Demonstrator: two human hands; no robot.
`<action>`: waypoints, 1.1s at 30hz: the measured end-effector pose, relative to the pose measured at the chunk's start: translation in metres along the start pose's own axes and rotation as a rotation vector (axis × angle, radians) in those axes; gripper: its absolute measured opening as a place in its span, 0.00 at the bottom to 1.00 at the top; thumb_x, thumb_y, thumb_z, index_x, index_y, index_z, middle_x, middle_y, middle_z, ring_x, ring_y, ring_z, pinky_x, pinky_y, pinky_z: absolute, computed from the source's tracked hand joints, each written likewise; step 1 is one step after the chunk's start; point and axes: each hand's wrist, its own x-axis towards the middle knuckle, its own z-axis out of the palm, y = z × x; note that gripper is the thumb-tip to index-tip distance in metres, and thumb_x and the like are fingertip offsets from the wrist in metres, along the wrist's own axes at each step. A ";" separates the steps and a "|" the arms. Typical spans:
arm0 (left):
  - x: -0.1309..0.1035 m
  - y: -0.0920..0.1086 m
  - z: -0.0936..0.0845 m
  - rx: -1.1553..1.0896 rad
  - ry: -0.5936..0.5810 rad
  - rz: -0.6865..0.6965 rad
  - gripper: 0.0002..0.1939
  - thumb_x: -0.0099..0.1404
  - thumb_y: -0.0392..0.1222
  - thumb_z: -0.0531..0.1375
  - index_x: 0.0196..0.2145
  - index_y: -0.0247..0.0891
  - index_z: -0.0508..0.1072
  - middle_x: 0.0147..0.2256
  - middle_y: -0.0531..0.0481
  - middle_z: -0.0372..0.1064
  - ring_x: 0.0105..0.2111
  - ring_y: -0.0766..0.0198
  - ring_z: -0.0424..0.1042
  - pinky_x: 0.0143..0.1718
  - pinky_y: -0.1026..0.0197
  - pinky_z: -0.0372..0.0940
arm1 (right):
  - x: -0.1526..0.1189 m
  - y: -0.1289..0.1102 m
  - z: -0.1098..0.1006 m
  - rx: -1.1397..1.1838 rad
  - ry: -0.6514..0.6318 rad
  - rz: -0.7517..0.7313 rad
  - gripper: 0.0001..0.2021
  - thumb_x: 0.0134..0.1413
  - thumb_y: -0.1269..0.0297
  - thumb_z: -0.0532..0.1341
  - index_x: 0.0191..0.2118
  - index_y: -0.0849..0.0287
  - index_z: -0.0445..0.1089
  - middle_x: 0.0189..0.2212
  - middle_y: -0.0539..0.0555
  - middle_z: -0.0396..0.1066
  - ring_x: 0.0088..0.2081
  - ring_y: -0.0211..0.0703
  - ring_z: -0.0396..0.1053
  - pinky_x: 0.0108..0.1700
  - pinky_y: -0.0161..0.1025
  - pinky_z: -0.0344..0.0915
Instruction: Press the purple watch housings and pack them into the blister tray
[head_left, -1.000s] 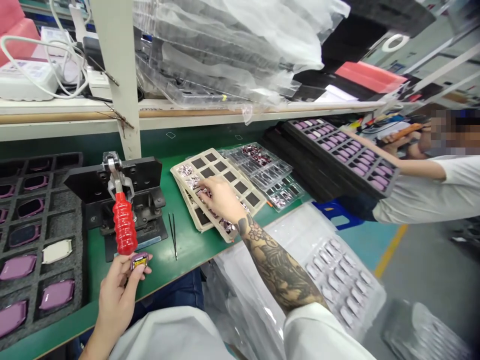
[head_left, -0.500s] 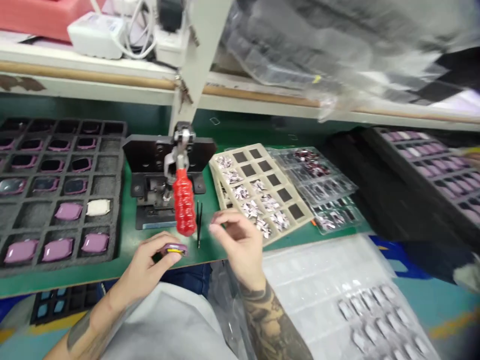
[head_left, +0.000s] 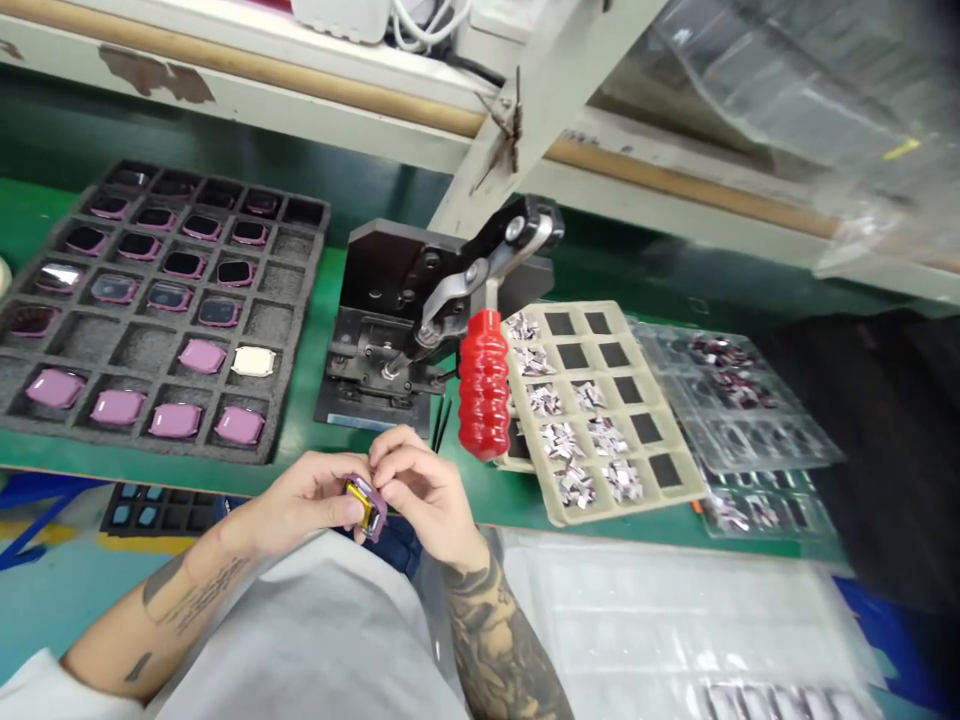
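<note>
While the left hand (head_left: 319, 495) holds a purple case (head_left: 365, 507) near the table's (head_left: 495, 495) near edge in the head view, the right hand (head_left: 427, 490) brings a narrow grip to its right side; whether that grip pinches anything, I cannot tell. Beyond stands a red-handled clamp (head_left: 484, 385), between a gray foam tray (head_left: 268, 320), left, and a beige tray (head_left: 630, 510), right.

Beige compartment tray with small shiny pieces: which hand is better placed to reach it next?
Probably the right hand: it is nearer the tray, while the left hand holds the small rounded purple casing.
</note>
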 end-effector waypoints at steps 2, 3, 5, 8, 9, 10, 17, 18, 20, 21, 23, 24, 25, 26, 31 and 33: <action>-0.001 0.001 -0.002 0.010 -0.025 -0.029 0.18 0.74 0.54 0.72 0.39 0.34 0.82 0.35 0.45 0.77 0.35 0.62 0.75 0.41 0.61 0.68 | 0.000 0.001 0.000 -0.026 -0.015 -0.010 0.08 0.69 0.54 0.72 0.43 0.53 0.83 0.42 0.56 0.75 0.46 0.47 0.73 0.51 0.46 0.72; -0.001 0.002 -0.003 0.018 -0.046 -0.047 0.18 0.74 0.54 0.72 0.39 0.34 0.82 0.36 0.45 0.78 0.35 0.62 0.75 0.41 0.62 0.68 | -0.001 0.001 0.001 -0.028 -0.027 -0.014 0.09 0.69 0.54 0.72 0.42 0.53 0.82 0.42 0.56 0.75 0.46 0.47 0.73 0.51 0.46 0.72; -0.001 0.002 -0.003 0.014 -0.110 -0.090 0.18 0.74 0.54 0.71 0.41 0.34 0.82 0.37 0.44 0.79 0.36 0.62 0.76 0.41 0.61 0.69 | -0.002 0.003 0.002 -0.019 -0.049 -0.017 0.11 0.68 0.52 0.73 0.39 0.54 0.80 0.42 0.56 0.75 0.45 0.46 0.73 0.50 0.46 0.72; 0.000 0.001 0.001 -0.028 -0.162 -0.143 0.20 0.74 0.57 0.70 0.45 0.35 0.81 0.44 0.40 0.82 0.37 0.58 0.81 0.39 0.59 0.72 | -0.005 0.005 0.003 -0.018 -0.018 -0.005 0.14 0.71 0.50 0.69 0.38 0.54 0.76 0.42 0.56 0.74 0.44 0.47 0.73 0.49 0.45 0.72; 0.000 0.001 0.004 0.000 -0.131 -0.149 0.20 0.75 0.58 0.69 0.46 0.36 0.81 0.45 0.39 0.82 0.37 0.57 0.82 0.38 0.59 0.73 | -0.006 0.006 0.003 -0.021 0.025 -0.012 0.14 0.73 0.50 0.67 0.40 0.54 0.75 0.42 0.56 0.74 0.44 0.47 0.73 0.48 0.45 0.72; 0.001 0.000 0.006 0.075 -0.069 -0.144 0.19 0.76 0.57 0.67 0.47 0.36 0.80 0.44 0.40 0.82 0.36 0.57 0.83 0.38 0.58 0.73 | -0.006 0.006 0.002 -0.029 0.083 -0.028 0.13 0.75 0.51 0.65 0.41 0.54 0.74 0.41 0.55 0.74 0.44 0.46 0.73 0.48 0.45 0.72; 0.005 -0.009 0.014 0.772 0.247 -0.002 0.13 0.81 0.49 0.60 0.45 0.39 0.79 0.30 0.54 0.76 0.27 0.66 0.73 0.34 0.63 0.65 | -0.007 0.002 0.001 -0.340 0.413 -0.189 0.06 0.74 0.64 0.66 0.40 0.53 0.75 0.37 0.52 0.73 0.41 0.44 0.73 0.44 0.42 0.70; 0.006 -0.011 0.014 0.795 0.254 0.020 0.12 0.81 0.49 0.60 0.44 0.39 0.79 0.29 0.55 0.74 0.27 0.66 0.71 0.34 0.63 0.63 | -0.007 0.002 0.003 -0.360 0.375 -0.188 0.05 0.74 0.65 0.66 0.41 0.53 0.76 0.37 0.52 0.74 0.40 0.44 0.73 0.44 0.43 0.71; 0.007 -0.013 0.015 0.860 0.279 0.067 0.11 0.80 0.47 0.61 0.42 0.39 0.78 0.28 0.56 0.70 0.27 0.67 0.66 0.33 0.63 0.60 | -0.009 0.002 0.006 -0.379 0.309 -0.179 0.04 0.72 0.68 0.67 0.41 0.53 0.78 0.37 0.52 0.76 0.40 0.44 0.74 0.44 0.43 0.71; 0.007 -0.013 0.015 0.893 0.290 0.084 0.10 0.80 0.46 0.61 0.42 0.39 0.78 0.27 0.57 0.68 0.27 0.67 0.64 0.32 0.63 0.58 | -0.009 0.003 0.008 -0.381 0.292 -0.179 0.04 0.71 0.69 0.68 0.41 0.53 0.78 0.37 0.51 0.76 0.40 0.43 0.74 0.44 0.43 0.71; 0.008 -0.013 0.016 0.945 0.300 0.103 0.09 0.80 0.44 0.61 0.41 0.39 0.78 0.28 0.57 0.68 0.27 0.67 0.62 0.32 0.62 0.56 | -0.009 0.005 0.010 -0.374 0.301 -0.188 0.05 0.70 0.71 0.68 0.42 0.53 0.79 0.36 0.51 0.77 0.39 0.43 0.74 0.44 0.43 0.71; 0.008 -0.013 0.017 0.960 0.298 0.104 0.09 0.80 0.43 0.61 0.41 0.39 0.78 0.29 0.56 0.68 0.27 0.67 0.61 0.32 0.62 0.56 | -0.009 0.005 0.010 -0.365 0.324 -0.195 0.05 0.71 0.71 0.68 0.42 0.52 0.79 0.36 0.51 0.77 0.39 0.43 0.74 0.44 0.43 0.71; 0.008 -0.013 0.017 0.968 0.290 0.102 0.09 0.80 0.43 0.61 0.41 0.39 0.78 0.29 0.56 0.69 0.27 0.67 0.61 0.33 0.62 0.56 | -0.009 0.006 0.010 -0.353 0.349 -0.200 0.05 0.71 0.71 0.68 0.42 0.52 0.79 0.36 0.51 0.77 0.39 0.43 0.74 0.44 0.43 0.71; 0.008 -0.012 0.018 0.968 0.282 0.098 0.10 0.80 0.44 0.61 0.41 0.39 0.78 0.30 0.55 0.69 0.28 0.67 0.61 0.33 0.61 0.56 | -0.009 0.006 0.010 -0.343 0.365 -0.200 0.05 0.71 0.71 0.68 0.42 0.52 0.79 0.36 0.51 0.77 0.40 0.43 0.74 0.44 0.43 0.71; 0.008 -0.014 0.019 0.877 0.282 0.047 0.14 0.80 0.49 0.60 0.39 0.38 0.77 0.28 0.57 0.64 0.28 0.66 0.59 0.32 0.61 0.54 | -0.009 0.003 0.008 -0.401 0.304 -0.223 0.06 0.68 0.71 0.70 0.42 0.51 0.81 0.35 0.52 0.78 0.38 0.45 0.75 0.43 0.45 0.72; 0.007 -0.015 0.020 0.788 0.272 0.010 0.17 0.81 0.52 0.59 0.38 0.38 0.76 0.28 0.57 0.62 0.28 0.66 0.58 0.31 0.61 0.53 | -0.009 0.002 0.007 -0.431 0.314 -0.269 0.07 0.66 0.73 0.72 0.42 0.51 0.82 0.35 0.51 0.79 0.37 0.45 0.75 0.42 0.46 0.72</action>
